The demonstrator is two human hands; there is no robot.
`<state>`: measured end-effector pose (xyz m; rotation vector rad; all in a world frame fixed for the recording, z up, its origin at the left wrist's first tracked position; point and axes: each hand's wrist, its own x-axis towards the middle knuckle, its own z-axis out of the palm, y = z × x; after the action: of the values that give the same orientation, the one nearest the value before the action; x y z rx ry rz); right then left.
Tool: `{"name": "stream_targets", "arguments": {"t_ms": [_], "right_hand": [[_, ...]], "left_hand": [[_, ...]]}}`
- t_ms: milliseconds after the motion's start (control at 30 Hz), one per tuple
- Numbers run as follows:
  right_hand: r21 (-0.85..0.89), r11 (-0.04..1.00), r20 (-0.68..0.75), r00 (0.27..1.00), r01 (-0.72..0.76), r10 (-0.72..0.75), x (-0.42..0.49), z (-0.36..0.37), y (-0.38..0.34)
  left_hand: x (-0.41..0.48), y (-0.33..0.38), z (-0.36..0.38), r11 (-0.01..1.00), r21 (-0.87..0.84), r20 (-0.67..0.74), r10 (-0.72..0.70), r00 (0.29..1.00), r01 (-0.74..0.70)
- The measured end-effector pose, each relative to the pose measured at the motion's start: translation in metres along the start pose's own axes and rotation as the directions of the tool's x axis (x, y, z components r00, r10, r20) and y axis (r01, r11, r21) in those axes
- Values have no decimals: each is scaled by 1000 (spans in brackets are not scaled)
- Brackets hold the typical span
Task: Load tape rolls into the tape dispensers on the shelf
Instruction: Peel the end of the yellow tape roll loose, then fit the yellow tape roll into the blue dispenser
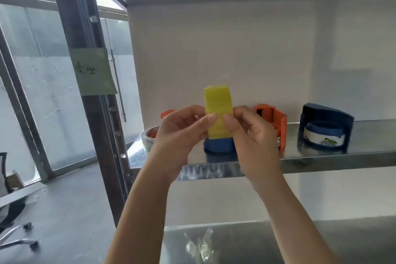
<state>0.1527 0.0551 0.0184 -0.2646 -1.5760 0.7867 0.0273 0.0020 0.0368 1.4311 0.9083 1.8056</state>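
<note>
Holding the yellow tape roll (pixel 217 105) edge-on in front of the shelf (pixel 325 159), my left hand (pixel 182 133) and right hand (pixel 252 135) both pinch it, thumbs on its outer wrap. I should find the loose end first, then lower it squarely into the blue dispenser (pixel 218 146) just behind.

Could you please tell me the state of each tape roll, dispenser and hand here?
Yellow roll: pinched between both hands, off the shelf.
Left hand: pinches the yellow roll.
Right hand: pinches the yellow roll.
Navy dispenser: on the shelf, white roll inside.
Orange dispenser: on the shelf, no roll visible.
Blue dispenser: mostly hidden, cannot tell.
Clear roll: on the shelf, partly hidden.
</note>
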Motion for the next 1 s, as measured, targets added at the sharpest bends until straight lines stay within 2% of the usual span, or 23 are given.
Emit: {"name": "stream_targets", "arguments": {"t_ms": [100, 200, 267, 300, 367, 433, 467, 500, 533, 767, 1000], "right_hand": [[1, 1000, -30, 999, -12, 12, 1, -3, 4], [6, 1000, -63, 998, -3, 3, 3, -7, 7], [17, 1000, -87, 996, -7, 8, 8, -16, 10], [23, 1000, -100, 995, -16, 18, 10, -22, 12], [29, 999, -131, 991, -23, 27, 14, -33, 18], [-3, 1000, -148, 989, -10, 9, 17, -40, 24], [-17, 1000, -147, 989, -13, 11, 18, -41, 27], [-19, 1000, -143, 990, -22, 19, 19, -41, 29], [-12, 999, -137, 990, -30, 28, 19, -42, 31], [-59, 998, -140, 990, -39, 30, 23, -54, 40], [-43, 999, -97, 995, -12, 8, 23, -62, 41]], "left_hand": [[6, -8, 1, 1000, 26, 19, -14, 1000, 13], [14, -16, 1, 994, -90, 59, -56, 997, 62], [20, -25, -2, 992, -97, 21, -82, 996, 84], [24, -32, -5, 996, -17, -36, -90, 995, 90], [32, -48, -10, 945, 300, -152, -90, 984, 133], [40, -64, -11, 756, 614, -194, -136, 972, 228], [43, -70, -10, 649, 710, -200, -184, 962, 272], [45, -73, -8, 576, 757, -213, -228, 950, 308], [48, -77, -7, 544, 771, -224, -255, 941, 331], [50, -90, -4, 641, 684, -272, -221, 937, 349], [43, -82, 16, 629, 758, -284, 77, 956, 174]]}}
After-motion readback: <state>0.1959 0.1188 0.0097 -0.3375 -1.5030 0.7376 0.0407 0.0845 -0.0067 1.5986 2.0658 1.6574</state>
